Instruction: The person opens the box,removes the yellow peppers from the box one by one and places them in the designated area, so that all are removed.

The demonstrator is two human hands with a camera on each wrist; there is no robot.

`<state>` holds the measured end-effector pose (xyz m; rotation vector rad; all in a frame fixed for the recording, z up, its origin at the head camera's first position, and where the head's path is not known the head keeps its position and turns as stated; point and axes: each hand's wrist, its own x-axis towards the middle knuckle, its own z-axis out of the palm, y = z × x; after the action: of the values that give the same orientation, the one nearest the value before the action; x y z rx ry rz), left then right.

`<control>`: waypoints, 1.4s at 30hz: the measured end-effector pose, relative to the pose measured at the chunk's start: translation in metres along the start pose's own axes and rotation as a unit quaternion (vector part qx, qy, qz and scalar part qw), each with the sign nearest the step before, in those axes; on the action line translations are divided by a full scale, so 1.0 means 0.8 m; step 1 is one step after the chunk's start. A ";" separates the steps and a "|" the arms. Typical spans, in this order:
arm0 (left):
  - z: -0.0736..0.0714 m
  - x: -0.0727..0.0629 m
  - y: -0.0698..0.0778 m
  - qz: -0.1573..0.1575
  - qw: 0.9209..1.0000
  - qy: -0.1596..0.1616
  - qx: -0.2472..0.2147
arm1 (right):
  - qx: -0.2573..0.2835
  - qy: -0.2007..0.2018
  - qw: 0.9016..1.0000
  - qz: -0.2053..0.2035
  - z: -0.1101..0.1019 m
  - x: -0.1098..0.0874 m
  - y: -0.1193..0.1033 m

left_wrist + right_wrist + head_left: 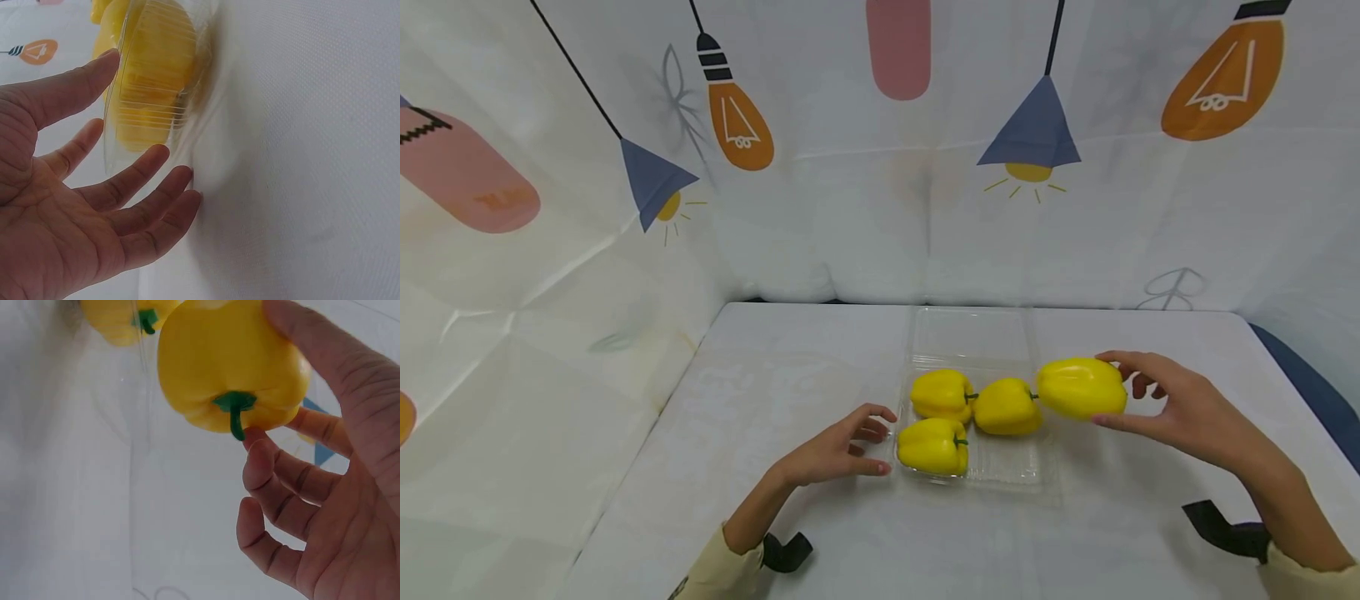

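My right hand [1187,408] pinches a yellow bell pepper [1081,388] between thumb and fingers, at the right edge of a clear plastic container [1007,462]. In the right wrist view the green stem of this pepper [219,356] shows, and the lower fingers curl free of it. Inside the container sit three more yellow peppers: one at the back left [942,393], one at the front left [931,447] and one right of the middle [1007,407]. My left hand [842,450] is at the container's left side, fingers loosely spread; whether the thumb touches the rim [112,112] I cannot tell.
The container's clear lid [970,333] lies folded back toward the rear of the white table [790,358]. Behind and to the left hangs a pale sheet [850,208] printed with lamps and bulbs. Black straps [786,552] stick out near both wrists.
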<state>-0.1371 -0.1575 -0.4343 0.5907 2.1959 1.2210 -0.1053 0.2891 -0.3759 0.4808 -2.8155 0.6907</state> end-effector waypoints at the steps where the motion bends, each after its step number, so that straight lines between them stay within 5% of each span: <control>1: 0.000 0.000 0.000 0.000 1.000 0.000 0.000 | -0.001 -0.004 1.000 0.008 0.000 0.000 0.003; 42: 0.000 0.001 -0.003 0.003 1.000 0.002 0.004 | -0.001 -0.111 0.991 0.078 0.030 0.004 0.068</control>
<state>-0.1382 -0.1579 -0.4363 0.5996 2.2047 1.2195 -0.1304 0.3224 -0.4182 0.3597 -3.0885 0.7035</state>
